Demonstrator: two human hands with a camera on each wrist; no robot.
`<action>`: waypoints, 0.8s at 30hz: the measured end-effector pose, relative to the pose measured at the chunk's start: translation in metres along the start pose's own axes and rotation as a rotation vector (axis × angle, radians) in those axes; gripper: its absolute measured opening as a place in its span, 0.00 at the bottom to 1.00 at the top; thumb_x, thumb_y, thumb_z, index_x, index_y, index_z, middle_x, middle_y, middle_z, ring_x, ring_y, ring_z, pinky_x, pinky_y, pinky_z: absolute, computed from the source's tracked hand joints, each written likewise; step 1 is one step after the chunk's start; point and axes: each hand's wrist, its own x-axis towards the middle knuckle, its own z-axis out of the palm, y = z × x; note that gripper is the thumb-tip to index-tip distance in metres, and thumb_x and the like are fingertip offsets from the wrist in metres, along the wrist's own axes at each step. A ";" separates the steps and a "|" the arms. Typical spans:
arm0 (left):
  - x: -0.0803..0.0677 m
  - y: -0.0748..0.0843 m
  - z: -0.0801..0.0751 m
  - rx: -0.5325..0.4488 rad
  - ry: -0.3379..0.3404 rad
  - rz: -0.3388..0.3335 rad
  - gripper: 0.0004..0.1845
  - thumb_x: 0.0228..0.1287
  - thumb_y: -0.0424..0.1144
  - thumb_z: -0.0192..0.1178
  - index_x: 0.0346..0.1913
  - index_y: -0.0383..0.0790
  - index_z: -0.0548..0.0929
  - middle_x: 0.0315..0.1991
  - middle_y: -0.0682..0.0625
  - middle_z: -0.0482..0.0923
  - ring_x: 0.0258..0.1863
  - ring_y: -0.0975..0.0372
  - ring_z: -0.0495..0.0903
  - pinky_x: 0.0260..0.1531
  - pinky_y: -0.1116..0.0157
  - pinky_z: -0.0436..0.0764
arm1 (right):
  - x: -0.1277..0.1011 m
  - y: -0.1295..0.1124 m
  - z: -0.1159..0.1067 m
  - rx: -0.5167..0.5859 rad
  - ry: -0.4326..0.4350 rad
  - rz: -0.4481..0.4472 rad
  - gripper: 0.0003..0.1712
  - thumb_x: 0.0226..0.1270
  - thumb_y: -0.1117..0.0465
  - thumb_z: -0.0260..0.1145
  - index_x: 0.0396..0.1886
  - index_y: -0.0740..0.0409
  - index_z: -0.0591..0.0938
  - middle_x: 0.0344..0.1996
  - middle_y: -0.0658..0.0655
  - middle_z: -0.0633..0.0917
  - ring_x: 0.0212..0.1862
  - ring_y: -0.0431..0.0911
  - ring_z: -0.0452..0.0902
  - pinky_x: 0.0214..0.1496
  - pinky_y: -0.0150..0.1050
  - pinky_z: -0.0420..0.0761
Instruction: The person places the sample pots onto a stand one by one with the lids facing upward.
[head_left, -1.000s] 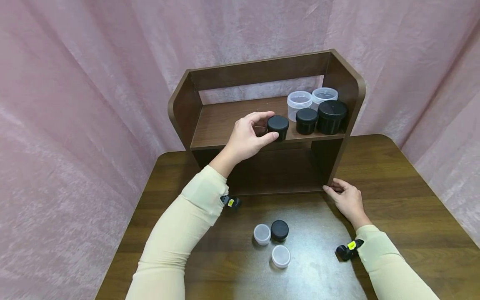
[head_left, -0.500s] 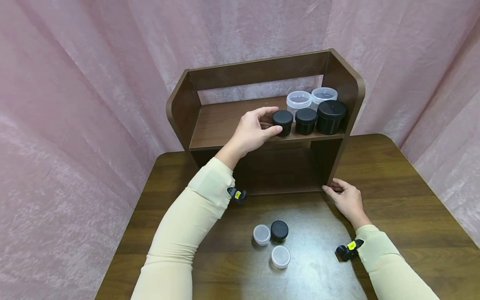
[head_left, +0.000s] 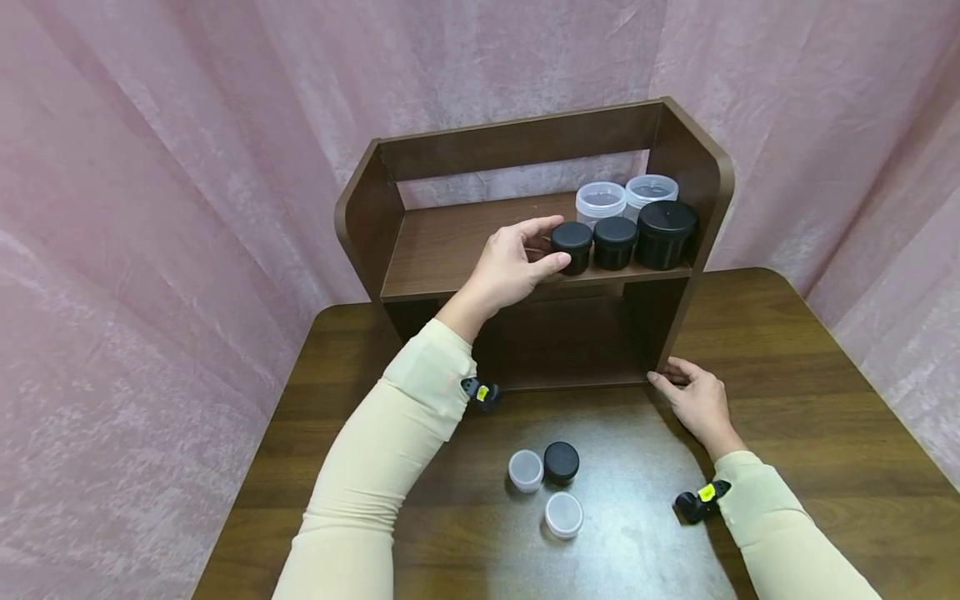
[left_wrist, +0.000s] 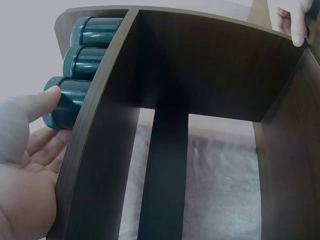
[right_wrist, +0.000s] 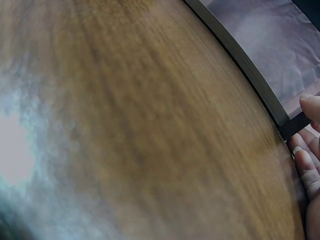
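My left hand [head_left: 517, 258] grips a small black lidded jar [head_left: 572, 247] between thumb and fingers at the front of the upper board of a brown wooden shelf [head_left: 442, 250]. In the left wrist view this jar [left_wrist: 70, 102] stands on the board's edge, beside a matching small black jar [head_left: 615, 243]. Further right is a larger black jar [head_left: 666, 235]; two clear jars [head_left: 600, 202] stand behind. At the shelf's lower right front corner my right hand [head_left: 696, 404] pinches the side panel, thumb on one face and fingers on the other [right_wrist: 306, 167].
On the wooden table [head_left: 780, 400] before the shelf lie a black-lidded jar [head_left: 561, 462] and two small white-lidded jars [head_left: 526, 471]. The shelf's lower compartment [head_left: 555, 342] faces the front. A pink curtain [head_left: 225, 167] hangs behind.
My left hand has moved right and slightly up with the black jar, bringing it close beside the other small black jar. The right hand stays at the shelf corner.
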 end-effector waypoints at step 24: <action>-0.002 0.001 0.001 0.047 0.008 -0.014 0.29 0.61 0.36 0.66 0.66 0.42 0.73 0.48 0.47 0.82 0.43 0.62 0.83 0.43 0.71 0.79 | -0.002 0.000 0.000 0.008 0.005 -0.014 0.33 0.64 0.45 0.66 0.57 0.67 0.78 0.44 0.64 0.85 0.45 0.55 0.83 0.41 0.27 0.75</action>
